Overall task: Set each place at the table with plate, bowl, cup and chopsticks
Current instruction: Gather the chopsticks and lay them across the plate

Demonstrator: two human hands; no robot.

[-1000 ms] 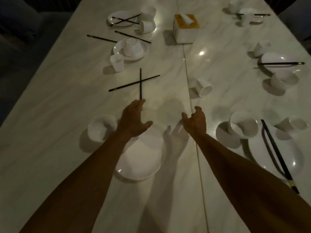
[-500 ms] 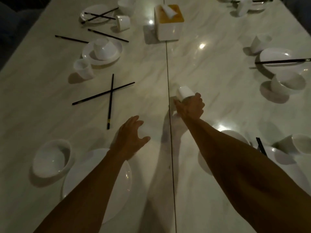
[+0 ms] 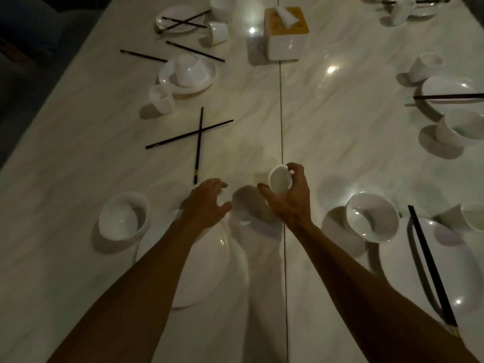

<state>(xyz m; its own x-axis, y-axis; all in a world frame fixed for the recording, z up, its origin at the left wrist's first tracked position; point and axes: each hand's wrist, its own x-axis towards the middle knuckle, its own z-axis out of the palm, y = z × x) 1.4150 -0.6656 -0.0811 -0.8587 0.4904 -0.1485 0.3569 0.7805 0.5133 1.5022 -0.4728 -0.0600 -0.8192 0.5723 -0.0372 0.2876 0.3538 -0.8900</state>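
Note:
My right hand [image 3: 290, 197] grips a small white cup [image 3: 279, 182], lifted above the table near the centre seam, its mouth tilted toward me. My left hand [image 3: 208, 203] hovers with spread fingers over the far edge of a white plate [image 3: 201, 268]. A white bowl [image 3: 123, 217] stands just left of that plate. Two black chopsticks [image 3: 197, 136] lie crossed on the marble beyond my left hand.
At the near right, a place holds a plate [image 3: 466, 281], bowl [image 3: 372, 218], cup [image 3: 475, 216] and chopsticks [image 3: 432, 268]. More plates, cups and chopsticks are scattered at the far left [image 3: 187, 73] and right [image 3: 450, 93]. A tissue box [image 3: 284, 35] stands at the centre back.
My right hand reached out to the cup lying on its side near the seam, took hold of it and carried it back toward me. My left hand stayed over the plate.

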